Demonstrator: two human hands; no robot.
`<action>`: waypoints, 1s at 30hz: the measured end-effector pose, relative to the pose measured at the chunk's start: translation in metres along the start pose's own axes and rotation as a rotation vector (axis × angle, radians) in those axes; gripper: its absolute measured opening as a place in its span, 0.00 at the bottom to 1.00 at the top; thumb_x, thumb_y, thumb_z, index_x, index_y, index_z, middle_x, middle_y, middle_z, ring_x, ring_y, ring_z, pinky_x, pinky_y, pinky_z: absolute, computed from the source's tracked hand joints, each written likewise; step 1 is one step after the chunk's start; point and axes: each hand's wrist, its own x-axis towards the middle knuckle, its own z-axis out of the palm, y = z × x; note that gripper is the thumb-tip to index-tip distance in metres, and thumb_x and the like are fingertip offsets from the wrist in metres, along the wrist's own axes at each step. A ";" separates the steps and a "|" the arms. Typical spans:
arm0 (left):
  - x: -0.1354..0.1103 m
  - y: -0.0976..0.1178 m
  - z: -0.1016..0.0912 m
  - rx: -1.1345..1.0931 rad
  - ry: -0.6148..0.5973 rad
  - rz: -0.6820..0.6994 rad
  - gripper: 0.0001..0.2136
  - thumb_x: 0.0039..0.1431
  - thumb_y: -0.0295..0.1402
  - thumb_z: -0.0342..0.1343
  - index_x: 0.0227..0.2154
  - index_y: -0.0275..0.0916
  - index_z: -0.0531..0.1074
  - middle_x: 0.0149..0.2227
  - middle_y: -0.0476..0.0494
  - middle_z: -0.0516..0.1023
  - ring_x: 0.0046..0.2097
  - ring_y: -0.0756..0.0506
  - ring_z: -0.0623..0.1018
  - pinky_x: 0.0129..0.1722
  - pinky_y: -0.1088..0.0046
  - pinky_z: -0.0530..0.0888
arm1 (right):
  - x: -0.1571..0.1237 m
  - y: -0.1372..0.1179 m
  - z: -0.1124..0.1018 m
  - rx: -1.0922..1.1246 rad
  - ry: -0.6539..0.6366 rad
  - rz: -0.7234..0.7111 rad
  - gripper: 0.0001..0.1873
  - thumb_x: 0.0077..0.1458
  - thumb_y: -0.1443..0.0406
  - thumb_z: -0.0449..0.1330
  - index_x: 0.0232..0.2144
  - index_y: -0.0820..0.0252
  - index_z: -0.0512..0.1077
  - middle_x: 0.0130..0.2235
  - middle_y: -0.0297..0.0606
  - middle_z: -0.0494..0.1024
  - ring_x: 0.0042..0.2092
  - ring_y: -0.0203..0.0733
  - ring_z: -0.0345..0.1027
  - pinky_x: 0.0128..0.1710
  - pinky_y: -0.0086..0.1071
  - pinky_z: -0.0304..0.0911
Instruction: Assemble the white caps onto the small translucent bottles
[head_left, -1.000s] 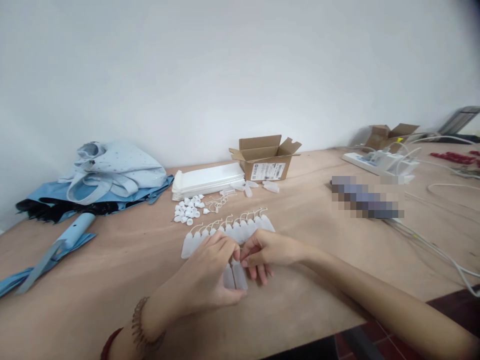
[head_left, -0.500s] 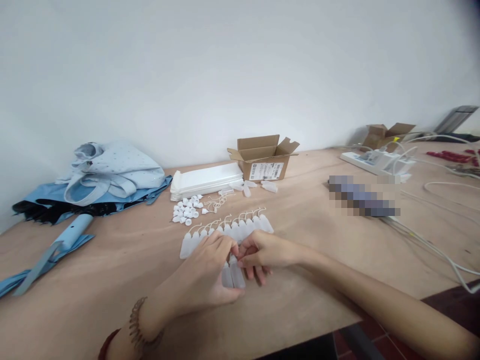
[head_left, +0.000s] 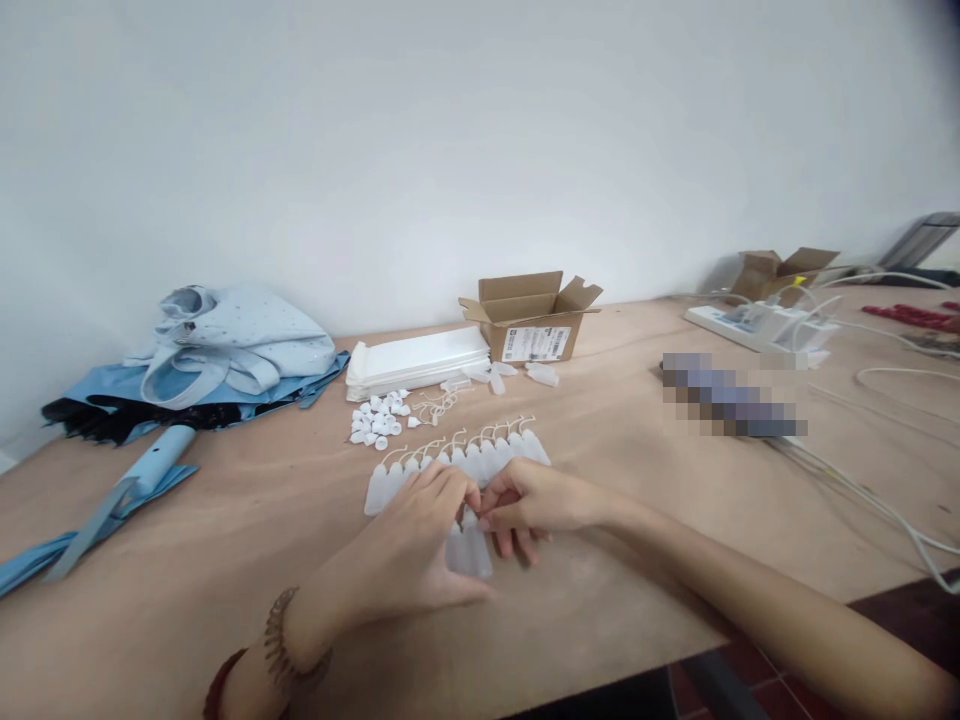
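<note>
Two small translucent plastic bottles (head_left: pixel 474 553) lie side by side at the table's front. My left hand (head_left: pixel 424 530) arches over them, its thumb by their lower ends and its fingertips curled at the necks. From the other side my right hand (head_left: pixel 529 508) pinches at the neck of the right bottle; what sits between finger and thumb is hidden. Just behind my hands runs a row of similar flat bottles (head_left: pixel 491 460) with pale cords (head_left: pixel 517 425) at their necks. A heap of white caps (head_left: pixel 379 418) and loose cords (head_left: pixel 439 404) lie behind the row.
At the back are a stack of white flat packages (head_left: pixel 420 360), an open cardboard box (head_left: pixel 532 335) and several loose bottles (head_left: pixel 541 374). To the left lie a light blue bag (head_left: pixel 247 330) and a blue umbrella (head_left: pixel 154 460). Cables and a power strip (head_left: pixel 750 325) occupy the right.
The view has shifted slightly, so things appear a little further right. Both hands stay at the bottle necks with nearly the same grip.
</note>
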 end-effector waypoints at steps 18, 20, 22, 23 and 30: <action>0.060 -0.089 -0.028 0.276 0.319 -0.157 0.14 0.55 0.26 0.47 0.35 0.41 0.79 0.34 0.43 0.81 0.38 0.41 0.76 0.43 0.62 0.69 | 0.039 0.005 -0.100 -0.946 0.849 -0.121 0.12 0.58 0.70 0.50 0.37 0.64 0.73 0.39 0.47 0.77 0.40 0.46 0.69 0.36 0.32 0.58; 0.065 -0.093 -0.026 0.269 0.308 -0.141 0.14 0.55 0.26 0.48 0.34 0.41 0.79 0.35 0.43 0.82 0.38 0.40 0.77 0.44 0.62 0.69 | 0.048 0.008 -0.113 -0.994 0.902 -0.098 0.13 0.58 0.70 0.50 0.43 0.65 0.71 0.44 0.50 0.74 0.43 0.47 0.68 0.38 0.33 0.58; 0.068 -0.096 -0.023 0.256 0.291 -0.121 0.13 0.55 0.27 0.48 0.35 0.41 0.79 0.36 0.44 0.82 0.39 0.40 0.77 0.45 0.63 0.68 | 0.056 0.010 -0.122 -1.038 0.929 -0.084 0.15 0.58 0.70 0.52 0.46 0.64 0.71 0.47 0.51 0.72 0.47 0.49 0.65 0.41 0.33 0.57; 0.069 -0.097 -0.021 0.250 0.285 -0.113 0.13 0.55 0.27 0.49 0.35 0.41 0.79 0.37 0.45 0.82 0.40 0.41 0.77 0.45 0.63 0.68 | 0.060 0.010 -0.125 -1.058 0.934 -0.081 0.15 0.58 0.70 0.52 0.46 0.64 0.71 0.47 0.51 0.71 0.49 0.50 0.64 0.42 0.33 0.57; 0.069 -0.097 -0.017 0.239 0.293 -0.103 0.13 0.56 0.28 0.48 0.32 0.41 0.79 0.34 0.45 0.82 0.38 0.40 0.76 0.44 0.61 0.69 | 0.085 0.005 -0.131 -1.146 0.853 -0.094 0.20 0.53 0.77 0.50 0.46 0.64 0.72 0.46 0.49 0.72 0.50 0.49 0.60 0.46 0.33 0.55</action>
